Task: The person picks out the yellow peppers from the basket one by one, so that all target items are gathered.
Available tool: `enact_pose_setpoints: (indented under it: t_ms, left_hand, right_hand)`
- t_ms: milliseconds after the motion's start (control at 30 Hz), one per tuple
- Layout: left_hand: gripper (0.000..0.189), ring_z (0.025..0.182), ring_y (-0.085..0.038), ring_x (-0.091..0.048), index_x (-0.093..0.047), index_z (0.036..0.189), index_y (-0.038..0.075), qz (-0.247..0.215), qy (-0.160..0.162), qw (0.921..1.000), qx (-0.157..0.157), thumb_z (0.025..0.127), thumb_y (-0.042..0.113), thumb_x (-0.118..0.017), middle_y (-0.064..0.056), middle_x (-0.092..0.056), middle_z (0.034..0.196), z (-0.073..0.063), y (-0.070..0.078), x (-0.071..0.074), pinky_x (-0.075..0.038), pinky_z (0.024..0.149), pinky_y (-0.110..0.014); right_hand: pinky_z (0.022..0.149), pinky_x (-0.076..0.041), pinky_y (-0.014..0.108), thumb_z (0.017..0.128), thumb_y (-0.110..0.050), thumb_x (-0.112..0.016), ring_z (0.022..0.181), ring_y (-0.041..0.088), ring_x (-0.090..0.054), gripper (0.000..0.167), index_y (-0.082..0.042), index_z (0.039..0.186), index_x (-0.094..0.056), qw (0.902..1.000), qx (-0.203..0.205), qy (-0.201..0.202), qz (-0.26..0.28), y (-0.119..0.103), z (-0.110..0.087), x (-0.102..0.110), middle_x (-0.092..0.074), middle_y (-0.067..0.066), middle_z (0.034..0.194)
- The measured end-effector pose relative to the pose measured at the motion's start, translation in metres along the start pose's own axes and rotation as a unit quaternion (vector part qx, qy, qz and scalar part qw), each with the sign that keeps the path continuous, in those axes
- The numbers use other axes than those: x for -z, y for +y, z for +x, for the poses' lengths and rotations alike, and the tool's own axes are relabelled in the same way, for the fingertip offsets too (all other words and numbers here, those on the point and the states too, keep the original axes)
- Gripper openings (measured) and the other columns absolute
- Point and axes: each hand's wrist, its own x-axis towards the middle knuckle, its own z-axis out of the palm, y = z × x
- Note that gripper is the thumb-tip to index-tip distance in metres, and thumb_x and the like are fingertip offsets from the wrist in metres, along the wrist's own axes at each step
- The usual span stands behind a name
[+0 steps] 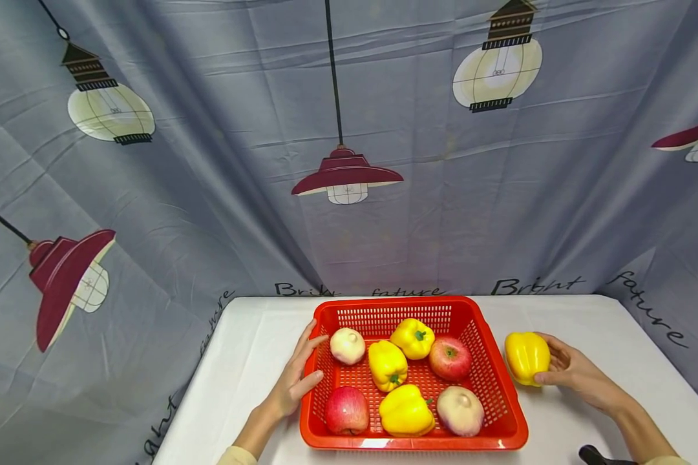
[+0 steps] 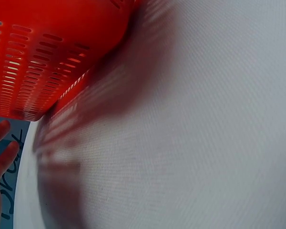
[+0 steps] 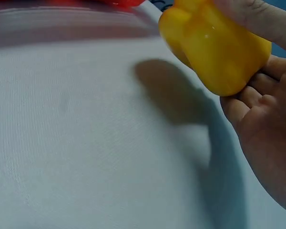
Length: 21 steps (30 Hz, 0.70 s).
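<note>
My right hand point(image 1: 581, 371) grips a yellow bell pepper point(image 1: 526, 358), thumb in front and fingers behind, to the right of the red basket point(image 1: 503, 400). In the right wrist view the pepper point(image 3: 219, 52) hangs over the white table and casts a shadow. At the basket's left rim is my left hand point(image 1: 293, 378), its fingers spread and fairly straight. Inside the basket lie three yellow bell peppers point(image 1: 388, 365), two red apples point(image 1: 347, 411) and two garlic bulbs point(image 1: 347, 346). The left wrist view shows the basket's slotted side point(image 2: 52, 57) beside the fingers point(image 2: 5, 160).
A white cloth point(image 1: 209, 400) covers the table under the basket. Behind it hangs a grey curtain point(image 1: 238, 161) printed with lamps. A black object point(image 1: 596, 455) pokes in at the bottom right, near the right forearm.
</note>
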Motion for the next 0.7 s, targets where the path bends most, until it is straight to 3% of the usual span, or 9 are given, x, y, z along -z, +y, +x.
enact_pose_setpoints:
  t_ms: [233,500,700]
  left_hand:
    - [0.06,0.151,-0.037,-0.016,-0.045,0.147,0.002,0.006,0.0,1.0,-0.007,0.091,0.024,-0.052,-0.013,-0.011,0.167,-0.0001,0.0018,0.0011,-0.019,0.107,-0.075]
    - [0.06,0.151,-0.036,-0.016,-0.045,0.147,0.004,0.008,-0.003,1.0,0.001,0.092,0.025,-0.051,-0.01,-0.01,0.168,-0.0011,-0.0001,0.0014,-0.02,0.106,-0.075]
    - [0.06,0.151,-0.037,-0.017,-0.045,0.147,0.004,0.005,-0.003,1.0,0.003,0.092,0.026,-0.051,-0.01,-0.011,0.168,-0.0006,0.0004,0.0008,-0.021,0.106,-0.076]
  right_hand:
    - [0.089,-0.042,0.013,0.089,-0.009,-0.072,0.11,-0.019,-0.043,0.086,0.015,0.151,-0.018,0.9999,-0.008,-0.011,0.011,0.0079,0.0017,-0.0041,-0.033,0.037,0.15]
    - [0.09,-0.043,0.015,0.093,-0.013,-0.068,0.109,-0.021,-0.042,0.092,0.012,0.155,-0.005,0.9972,-0.042,-0.047,0.041,0.0087,0.004,-0.0062,-0.013,0.041,0.157]
    - [0.091,-0.043,0.016,0.094,-0.015,-0.068,0.11,-0.02,-0.043,0.093,0.014,0.154,-0.003,0.9963,-0.045,-0.067,0.032,0.0039,0.0022,-0.0026,-0.014,0.042,0.156]
